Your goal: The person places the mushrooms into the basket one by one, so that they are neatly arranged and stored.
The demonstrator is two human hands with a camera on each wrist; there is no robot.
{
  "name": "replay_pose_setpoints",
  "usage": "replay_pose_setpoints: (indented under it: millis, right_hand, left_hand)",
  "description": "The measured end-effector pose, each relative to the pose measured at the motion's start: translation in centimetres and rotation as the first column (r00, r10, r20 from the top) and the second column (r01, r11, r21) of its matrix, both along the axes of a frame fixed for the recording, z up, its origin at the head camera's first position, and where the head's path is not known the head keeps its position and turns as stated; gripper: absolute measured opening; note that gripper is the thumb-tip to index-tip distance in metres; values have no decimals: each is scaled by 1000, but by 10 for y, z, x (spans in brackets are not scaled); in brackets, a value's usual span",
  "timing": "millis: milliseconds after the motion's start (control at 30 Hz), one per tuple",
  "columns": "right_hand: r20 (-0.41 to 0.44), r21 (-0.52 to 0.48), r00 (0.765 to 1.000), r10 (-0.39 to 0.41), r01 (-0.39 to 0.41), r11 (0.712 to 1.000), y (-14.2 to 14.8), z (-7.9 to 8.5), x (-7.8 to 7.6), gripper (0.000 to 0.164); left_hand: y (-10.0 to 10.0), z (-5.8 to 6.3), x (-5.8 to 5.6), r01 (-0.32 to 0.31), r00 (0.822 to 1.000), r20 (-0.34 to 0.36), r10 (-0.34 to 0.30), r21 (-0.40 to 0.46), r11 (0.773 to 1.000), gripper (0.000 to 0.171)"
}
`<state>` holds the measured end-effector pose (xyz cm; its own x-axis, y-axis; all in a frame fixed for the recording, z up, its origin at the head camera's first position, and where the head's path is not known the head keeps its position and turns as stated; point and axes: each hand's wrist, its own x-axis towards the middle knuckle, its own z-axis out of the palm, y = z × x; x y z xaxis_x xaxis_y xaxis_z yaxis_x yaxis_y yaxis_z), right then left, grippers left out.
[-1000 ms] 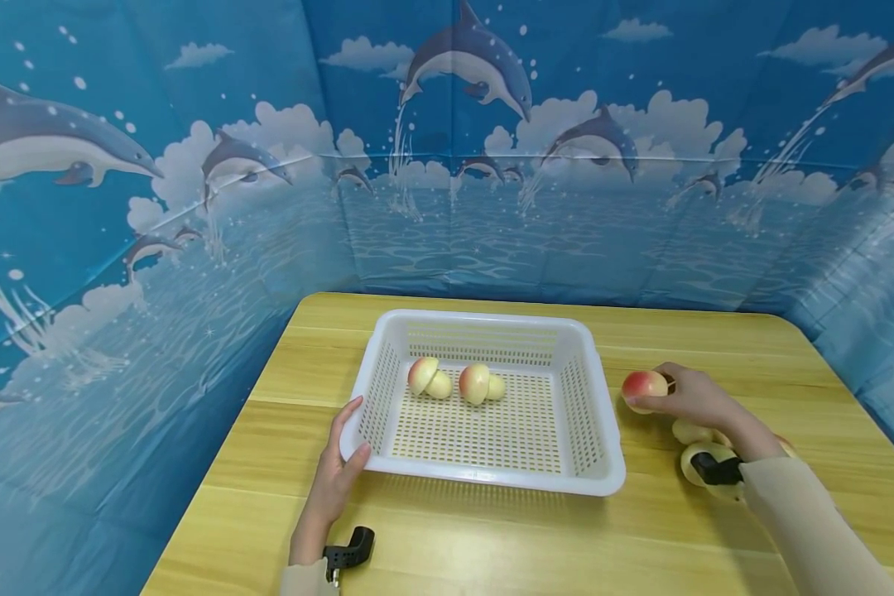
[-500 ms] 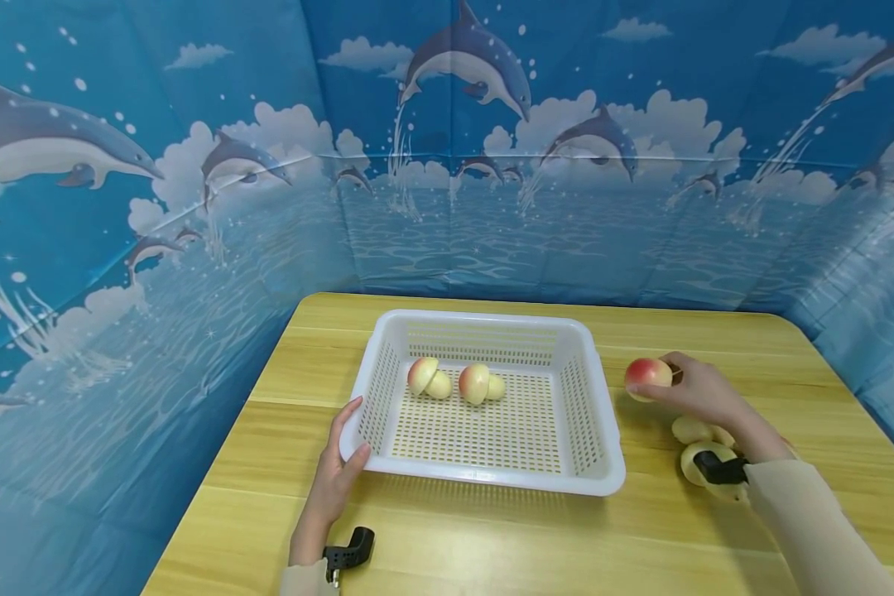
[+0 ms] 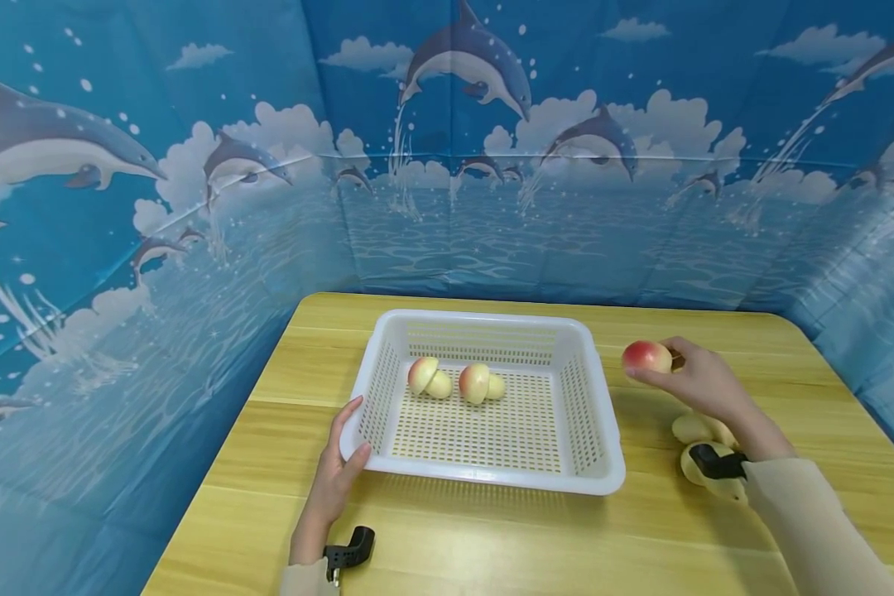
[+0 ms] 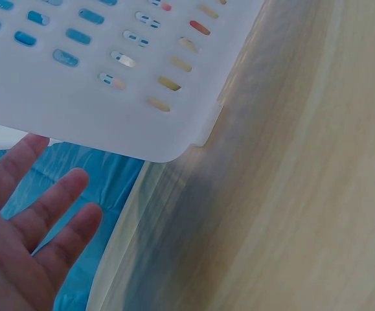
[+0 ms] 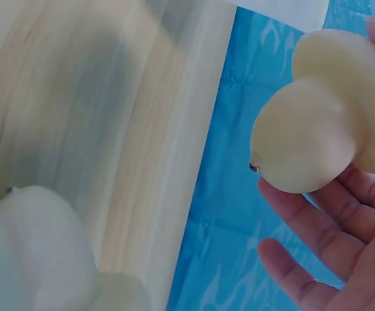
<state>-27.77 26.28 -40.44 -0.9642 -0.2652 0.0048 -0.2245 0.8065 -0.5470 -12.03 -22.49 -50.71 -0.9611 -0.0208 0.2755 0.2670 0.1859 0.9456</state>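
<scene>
My right hand (image 3: pixel 704 381) grips a toy mushroom (image 3: pixel 646 356) with a red and yellow cap, held up to the right of a white slotted basket (image 3: pixel 484 478). In the right wrist view the mushroom's pale stem (image 5: pixel 304 136) faces the camera, its cap against the fingers. My left hand (image 3: pixel 333 480) rests at the basket's left front corner, thumb and a fingertip on the rim. The left wrist view shows its other fingers (image 4: pixel 67 240) straight and spread beside the basket wall (image 4: pixel 96 116). Inside the basket lie two similar mushrooms, one left (image 3: pixel 420 375) and one nearer the middle (image 3: pixel 474 384).
More toy mushrooms (image 3: pixel 691 429) lie on the wooden table (image 3: pixel 492 546) under my right forearm, partly hidden by it. In the right wrist view pale mushrooms (image 5: pixel 45 240) show at the lower left. A blue dolphin-print curtain (image 3: pixel 447 232) surrounds the table.
My right hand has lifted the mushroom a little higher above the table. My left hand, the basket and the two mushrooms inside have not moved.
</scene>
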Motion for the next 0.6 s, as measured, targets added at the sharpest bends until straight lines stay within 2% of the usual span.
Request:
replay_pose_setpoints:
  millis: [333,600]
  right_hand:
    - [-70,-12,998,-8,7,1000,-13,14,3,74]
    - [-81,-28,997,4,-7,1000,-26,23,3,73]
  left_hand:
    - [0,-2,-1,0,1000,0,0,-2,1000,61]
    - [0,-2,-1,-4,1000,-2,4,-9,1000,61]
